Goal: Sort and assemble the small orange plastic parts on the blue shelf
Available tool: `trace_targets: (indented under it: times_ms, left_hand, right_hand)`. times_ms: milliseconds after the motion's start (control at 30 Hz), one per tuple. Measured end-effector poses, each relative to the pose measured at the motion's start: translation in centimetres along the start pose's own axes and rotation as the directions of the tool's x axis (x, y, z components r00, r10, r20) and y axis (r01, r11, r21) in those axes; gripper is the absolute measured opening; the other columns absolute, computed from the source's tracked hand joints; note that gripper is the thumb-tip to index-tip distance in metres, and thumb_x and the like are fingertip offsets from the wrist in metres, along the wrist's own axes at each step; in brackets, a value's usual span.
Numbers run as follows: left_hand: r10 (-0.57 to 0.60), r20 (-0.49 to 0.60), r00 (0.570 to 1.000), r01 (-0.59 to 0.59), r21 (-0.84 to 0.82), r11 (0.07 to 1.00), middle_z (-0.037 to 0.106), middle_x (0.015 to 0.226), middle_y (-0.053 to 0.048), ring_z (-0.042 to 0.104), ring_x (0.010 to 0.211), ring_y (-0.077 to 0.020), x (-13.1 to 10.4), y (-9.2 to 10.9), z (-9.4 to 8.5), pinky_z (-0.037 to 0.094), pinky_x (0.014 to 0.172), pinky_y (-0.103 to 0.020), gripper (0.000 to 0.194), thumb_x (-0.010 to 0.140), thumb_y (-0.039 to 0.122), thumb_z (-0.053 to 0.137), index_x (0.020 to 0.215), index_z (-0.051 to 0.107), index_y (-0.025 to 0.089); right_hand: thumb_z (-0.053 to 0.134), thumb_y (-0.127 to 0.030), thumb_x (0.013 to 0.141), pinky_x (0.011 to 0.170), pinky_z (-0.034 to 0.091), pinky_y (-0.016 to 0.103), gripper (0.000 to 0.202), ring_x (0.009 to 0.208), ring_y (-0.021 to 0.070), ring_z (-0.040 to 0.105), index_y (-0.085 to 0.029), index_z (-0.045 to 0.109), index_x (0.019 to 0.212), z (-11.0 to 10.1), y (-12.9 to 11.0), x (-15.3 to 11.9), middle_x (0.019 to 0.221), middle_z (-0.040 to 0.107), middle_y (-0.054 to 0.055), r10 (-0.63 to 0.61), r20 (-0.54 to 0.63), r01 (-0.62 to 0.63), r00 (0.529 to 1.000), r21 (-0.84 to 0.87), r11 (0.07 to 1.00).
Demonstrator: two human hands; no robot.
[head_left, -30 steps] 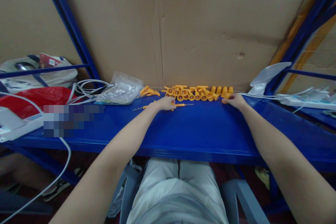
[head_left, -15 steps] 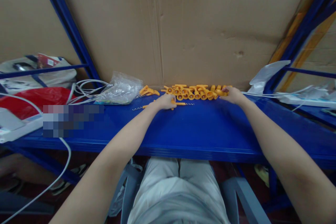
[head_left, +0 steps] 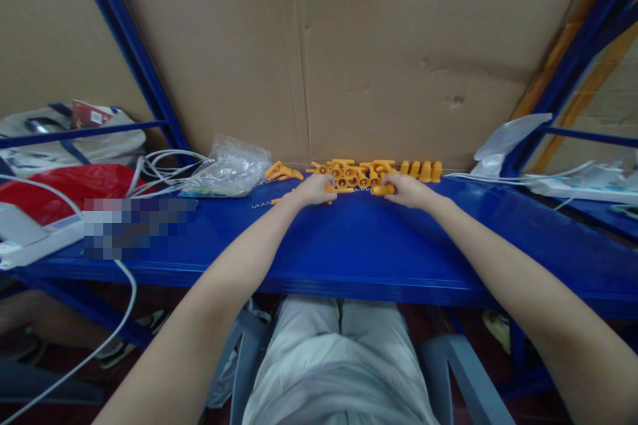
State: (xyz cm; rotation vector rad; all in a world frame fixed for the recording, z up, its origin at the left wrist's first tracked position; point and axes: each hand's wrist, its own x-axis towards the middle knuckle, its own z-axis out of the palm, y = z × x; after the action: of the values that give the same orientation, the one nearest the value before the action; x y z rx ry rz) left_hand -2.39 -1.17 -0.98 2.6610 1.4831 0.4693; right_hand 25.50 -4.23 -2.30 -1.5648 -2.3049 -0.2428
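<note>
My left hand (head_left: 316,190) is closed around an orange corkscrew (head_left: 345,190), its ridged shaft and thin metal spiral pointing right. In my right hand (head_left: 409,191) is a hollow orange sleeve (head_left: 381,190), lying sideways and facing the spiral's tip. Whether sleeve and tip touch, I cannot tell. Just behind both hands lies a pile of orange pieces (head_left: 349,176) with T-shaped handles and round open ends towards me. Several orange sleeves (head_left: 425,171) stand upright right of the pile. Part of another spiral piece (head_left: 273,202) shows beside my left wrist.
Orange handle parts (head_left: 282,172) lie left of the pile. A clear plastic bag (head_left: 234,166) and white cables (head_left: 164,163) are further left, near a red bag (head_left: 74,192) and a white power strip (head_left: 44,239). Cardboard (head_left: 349,60) walls off the back of the blue table (head_left: 349,246).
My right hand has moved left from the upright sleeves, bringing one sleeve to the spiral's tip. My left hand stays nearly in place with the corkscrew.
</note>
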Motion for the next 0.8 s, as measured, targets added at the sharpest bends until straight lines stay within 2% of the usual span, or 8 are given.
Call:
trace_targets:
  times_ms: [200,400,500,667,800]
  left_hand:
    - [0.013,-0.020,1.000,-0.013,-0.002,1.000,0.072,0.077,-0.003,0.068,0.077,-0.0203,0.0,-0.1,-0.1,0.049,0.072,-0.026,0.029,0.078,0.025,0.063,0.104,0.071,0.016]
    - [0.021,-0.048,0.999,-0.022,-0.016,1.000,0.072,0.084,-0.004,0.068,0.082,-0.0218,0.1,0.2,0.2,0.050,0.077,-0.028,0.034,0.079,0.025,0.065,0.111,0.071,0.016]
    - [0.025,-0.070,0.997,-0.029,-0.046,0.999,0.071,0.086,-0.003,0.068,0.084,-0.0198,0.1,0.4,0.3,0.049,0.078,-0.026,0.036,0.081,0.023,0.065,0.116,0.068,0.017]
    - [0.037,-0.054,0.998,-0.041,-0.067,0.997,0.069,0.088,-0.002,0.067,0.086,-0.0180,0.0,0.5,0.6,0.047,0.078,-0.024,0.040,0.082,0.019,0.065,0.122,0.064,0.015]
    - [0.043,-0.063,0.997,-0.047,-0.053,0.998,0.070,0.088,-0.003,0.067,0.086,-0.0191,0.1,0.4,0.9,0.047,0.077,-0.025,0.041,0.082,0.020,0.066,0.123,0.063,0.014]
  right_hand:
    - [0.068,-0.023,0.084,0.091,0.055,0.037,0.026,0.107,0.0299,0.071,-0.020,0.071,0.110,0.1,0.0,-0.4,0.114,0.076,0.012,0.048,-0.025,-0.048,0.999,-0.018,0.999]
    - [0.065,-0.024,0.087,0.097,0.055,0.042,0.028,0.105,0.0286,0.070,-0.019,0.074,0.113,1.0,-1.0,0.1,0.114,0.073,0.013,-0.126,-0.115,0.142,0.985,0.138,0.980]
    - [0.062,-0.025,0.090,0.099,0.054,0.045,0.030,0.106,0.0290,0.069,-0.016,0.074,0.116,1.5,-1.5,0.1,0.114,0.072,0.015,-0.163,-0.184,0.194,0.969,0.166,0.967]
    - [0.064,-0.025,0.090,0.100,0.054,0.046,0.029,0.107,0.0285,0.068,-0.019,0.075,0.116,1.8,-1.5,0.0,0.114,0.072,0.013,-0.157,-0.229,0.209,0.961,0.222,0.952]
    - [0.068,-0.030,0.089,0.102,0.054,0.048,0.028,0.106,0.0290,0.070,-0.020,0.077,0.113,2.0,-1.5,0.0,0.112,0.075,0.012,-0.089,-0.218,0.155,0.972,0.308,0.938]
